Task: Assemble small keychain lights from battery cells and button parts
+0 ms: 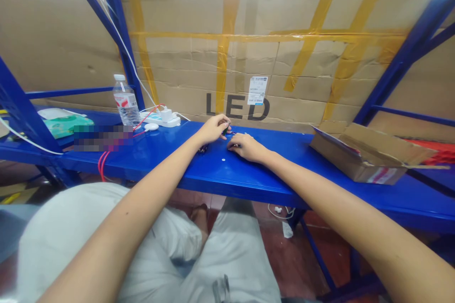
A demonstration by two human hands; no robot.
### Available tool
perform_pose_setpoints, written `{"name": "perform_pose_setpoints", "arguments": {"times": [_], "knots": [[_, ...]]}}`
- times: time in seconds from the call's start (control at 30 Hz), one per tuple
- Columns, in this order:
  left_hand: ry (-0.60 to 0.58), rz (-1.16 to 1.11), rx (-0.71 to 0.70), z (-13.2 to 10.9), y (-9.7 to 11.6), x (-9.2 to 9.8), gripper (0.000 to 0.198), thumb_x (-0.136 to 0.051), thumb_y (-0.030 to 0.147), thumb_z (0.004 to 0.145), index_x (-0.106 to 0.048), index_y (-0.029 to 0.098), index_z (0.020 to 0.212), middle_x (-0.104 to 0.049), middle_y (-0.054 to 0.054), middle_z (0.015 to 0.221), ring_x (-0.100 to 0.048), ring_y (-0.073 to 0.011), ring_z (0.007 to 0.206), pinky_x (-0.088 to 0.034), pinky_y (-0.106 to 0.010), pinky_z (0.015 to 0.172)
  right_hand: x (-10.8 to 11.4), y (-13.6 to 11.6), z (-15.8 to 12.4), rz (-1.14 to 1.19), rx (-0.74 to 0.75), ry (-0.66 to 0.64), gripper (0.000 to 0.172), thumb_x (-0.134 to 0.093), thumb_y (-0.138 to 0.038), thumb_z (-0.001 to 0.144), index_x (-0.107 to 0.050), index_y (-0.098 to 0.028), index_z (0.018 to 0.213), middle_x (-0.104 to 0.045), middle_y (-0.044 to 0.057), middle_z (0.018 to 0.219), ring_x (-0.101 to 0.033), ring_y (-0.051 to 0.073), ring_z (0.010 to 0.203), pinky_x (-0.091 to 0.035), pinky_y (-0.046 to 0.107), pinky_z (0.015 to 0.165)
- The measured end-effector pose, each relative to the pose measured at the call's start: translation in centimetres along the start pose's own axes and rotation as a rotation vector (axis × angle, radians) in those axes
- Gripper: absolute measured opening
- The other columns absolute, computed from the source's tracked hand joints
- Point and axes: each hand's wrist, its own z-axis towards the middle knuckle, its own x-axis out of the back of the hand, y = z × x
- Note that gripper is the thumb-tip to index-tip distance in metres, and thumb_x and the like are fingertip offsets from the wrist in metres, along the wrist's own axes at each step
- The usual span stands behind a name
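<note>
The left hand (213, 128) pinched a small green piece (225, 130) at its fingertips. Just beside it, the right hand (248, 147) curled over the blue shelf (293, 147), its grip impossible to tell.

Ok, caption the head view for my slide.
Left hand at a small dark-green item, right hand close by, over a blue shelf bearing an open cardboard box.

The head camera looks forward and down from above the lap (234, 255) onto the nearby blue shelf (245, 174).
</note>
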Motion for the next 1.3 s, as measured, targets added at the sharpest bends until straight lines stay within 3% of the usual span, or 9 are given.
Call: {"name": "perform_pose_setpoints", "arguments": {"times": [0.23, 0.33, 0.6, 0.77, 1.0, 1.13, 1.3], "knots": [[-0.059, 0.101, 0.004, -0.2, 0.0, -0.3, 0.011, -0.061, 0.017, 0.088, -0.066, 0.012, 0.096, -0.069, -0.008, 0.088, -0.066, -0.0183, 0.086, -0.060, -0.032, 0.069, 2.2, 1.8, -0.8, 0.234, -0.299, 0.301, 0.007, -0.067, -0.017, 0.075, -0.070, -0.016, 0.082, -0.074, 0.005, 0.083, -0.065, 0.018, 0.076, -0.051, 0.031, 0.074], [-0.097, 0.203, -0.014, -0.4, 0.3, -0.6, 0.018, -0.059, 0.020, 0.088, -0.069, 0.011, 0.100, -0.072, -0.010, 0.095, -0.066, -0.0183, 0.083, -0.059, -0.033, 0.071, 2.6, 2.4, -1.0, 0.349, -0.367, 0.366, 0.021, -0.071, -0.021, 0.072, -0.071, -0.014, 0.091, -0.074, 0.008, 0.085, -0.067, 0.020, 0.078, -0.053, 0.034, 0.075], [-0.151, 0.403, -0.194, -1.0, -0.3, -1.7, 0.020, -0.059, 0.026, 0.088, -0.071, 0.014, 0.098, -0.074, -0.007, 0.097, -0.066, -0.0187, 0.090, -0.050, -0.033, 0.088, 2.4, 1.8, -0.9, 0.378, -0.339, 0.331, 0.016, -0.073, -0.028, 0.071, -0.073, -0.015, 0.082, -0.075, 0.007, 0.082, -0.067, 0.020, 0.076, -0.053, 0.033, 0.073], [-0.165, 0.403, -0.188, -1.3, 0.0, -1.7, 0.021, -0.059, 0.029, 0.089, -0.069, 0.016, 0.101, -0.074, -0.005, 0.093, -0.066, -0.0179, 0.086, -0.049, -0.031, 0.082, 2.4, 2.0, -1.0, 0.396, -0.329, 0.323, 0.018, -0.073, -0.029, 0.072, -0.073, -0.015, 0.083, -0.075, 0.006, 0.081, -0.066, 0.019, 0.074, -0.052, 0.032, 0.070], [-0.185, 0.423, -0.159, -2.0, 0.8, -1.7, 0.021, -0.055, 0.034, 0.092, -0.062, 0.019, 0.104, -0.066, 0.002, 0.075, -0.060, -0.0143, 0.068, -0.046, -0.027, 0.068, 2.6, 2.2, -1.0, 0.371, -0.323, 0.304, 0.016, -0.068, -0.024, 0.078, -0.077, -0.016, 0.088, -0.077, 0.008, 0.090, -0.069, 0.022, 0.083, -0.054, 0.035, 0.080], [-0.151, 0.463, -0.212, -1.9, 0.6, -1.9, 0.020, -0.055, 0.036, 0.092, -0.061, 0.019, 0.101, -0.068, -0.001, 0.086, -0.061, -0.0161, 0.080, -0.046, -0.028, 0.076, 2.5, 2.1, -1.1, 0.298, -0.306, 0.282, 0.016, -0.067, -0.023, 0.080, -0.077, -0.017, 0.090, -0.077, 0.007, 0.090, -0.069, 0.021, 0.082, -0.053, 0.035, 0.079], [-0.151, 0.525, -0.182, -1.5, 0.5, -2.0, 0.021, -0.047, 0.031, 0.092, -0.063, 0.016, 0.093, -0.069, -0.005, 0.095, -0.061, -0.0197, 0.092, -0.046, -0.031, 0.084, 2.4, 2.1, -1.3, 0.208, -0.224, 0.244, 0.021, -0.062, -0.016, 0.080, -0.077, -0.018, 0.095, -0.077, 0.008, 0.094, -0.070, 0.021, 0.086, -0.053, 0.034, 0.080]]}}
